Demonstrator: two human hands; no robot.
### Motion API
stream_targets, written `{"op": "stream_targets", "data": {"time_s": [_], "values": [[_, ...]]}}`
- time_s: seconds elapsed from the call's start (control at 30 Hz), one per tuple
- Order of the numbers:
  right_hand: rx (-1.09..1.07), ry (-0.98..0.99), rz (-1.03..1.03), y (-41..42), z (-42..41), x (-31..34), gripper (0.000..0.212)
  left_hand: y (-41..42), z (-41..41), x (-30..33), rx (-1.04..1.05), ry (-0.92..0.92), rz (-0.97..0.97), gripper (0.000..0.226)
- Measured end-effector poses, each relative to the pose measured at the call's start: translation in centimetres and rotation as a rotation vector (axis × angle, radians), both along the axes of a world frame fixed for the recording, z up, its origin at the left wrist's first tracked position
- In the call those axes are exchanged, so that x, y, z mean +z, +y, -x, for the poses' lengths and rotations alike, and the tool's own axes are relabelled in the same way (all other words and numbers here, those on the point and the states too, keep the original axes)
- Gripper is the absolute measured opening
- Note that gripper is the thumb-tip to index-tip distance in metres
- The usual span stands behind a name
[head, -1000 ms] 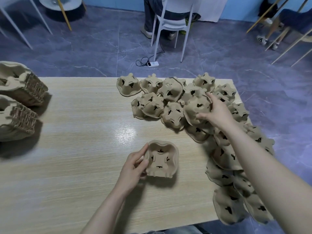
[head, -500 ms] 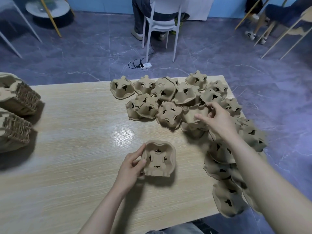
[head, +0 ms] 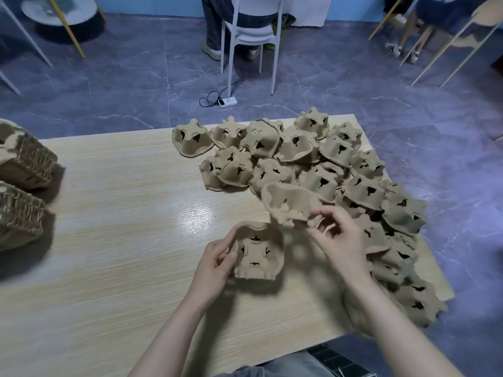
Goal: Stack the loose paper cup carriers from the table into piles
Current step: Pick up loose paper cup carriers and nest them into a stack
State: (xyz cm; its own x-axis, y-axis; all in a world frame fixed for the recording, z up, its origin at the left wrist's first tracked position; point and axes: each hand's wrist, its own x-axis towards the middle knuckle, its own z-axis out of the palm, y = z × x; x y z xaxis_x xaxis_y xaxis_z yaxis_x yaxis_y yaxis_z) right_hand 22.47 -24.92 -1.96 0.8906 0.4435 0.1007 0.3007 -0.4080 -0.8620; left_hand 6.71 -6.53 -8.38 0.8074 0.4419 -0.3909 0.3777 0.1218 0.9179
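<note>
The fingers (head: 315,221) of the right hand (head: 340,238) pinch the edge of one brown cup carrier (head: 288,202) and hold it up in the air, tipped on its side, just above the table (head: 122,213). The fingers of the left hand (head: 215,263) are curled on the left side of another cup carrier (head: 257,251). This one sits on the table, open side up, near the front edge and a bit right of the middle. The lifted carrier hangs just behind it and to its right. I cannot tell if the two touch.

The table is the biggest thing. It is light wood with a shiny spot in the middle.

Next in size is the big heap of loose carriers (head: 326,170). It fills the far right corner and runs all the way down the right edge to the front. Most of them lie upside down, and many lean on each other. A few at the front right hang over the edge.

At the left edge are two piles of stacked carriers (head: 24,186). They lie on their sides, one behind the other.

Past the far edge, on the gray floor, a person sits on a white chair (head: 250,36). A small white power strip (head: 227,102) with a black cord lies on the floor near the chair legs.
</note>
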Motion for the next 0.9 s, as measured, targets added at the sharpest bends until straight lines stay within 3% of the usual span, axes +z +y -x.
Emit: {"op": "stream_targets", "data": {"time_s": [0.1, 0.23, 0.53, 0.6, 0.73, 0.9], "values": [[0.029, 0.039, -0.018, -0.1, 3.5, -1.2, 0.043, 0.3, 0.0, 0.3, -0.015, 0.007, -0.031, 0.045], [0.088, -0.041, -0.013, 0.0, 6.6, -3.0, 0.02, 0.4, -0.4, 1.3, -0.035, -0.034, 0.017, 0.036], [0.072, -0.222, 0.246, -0.4, 8.6, -5.9, 0.024, 0.7, -0.2, 1.5, -0.03, 0.013, 0.124, 0.037], [0.103, -0.2, 0.277, -0.5, 8.8, -6.1, 0.024, 0.7, -0.1, 1.4, -0.022, 0.014, 0.149, 0.04], [0.152, -0.107, 0.269, -1.1, 8.9, -5.8, 0.046, 0.7, 0.0, 0.4, 0.031, 0.022, 0.175, 0.044], [0.026, 0.038, 0.226, -1.5, 8.7, -5.6, 0.04, 0.7, 0.1, -0.1, 0.022, 0.019, 0.142, 0.047]]}}
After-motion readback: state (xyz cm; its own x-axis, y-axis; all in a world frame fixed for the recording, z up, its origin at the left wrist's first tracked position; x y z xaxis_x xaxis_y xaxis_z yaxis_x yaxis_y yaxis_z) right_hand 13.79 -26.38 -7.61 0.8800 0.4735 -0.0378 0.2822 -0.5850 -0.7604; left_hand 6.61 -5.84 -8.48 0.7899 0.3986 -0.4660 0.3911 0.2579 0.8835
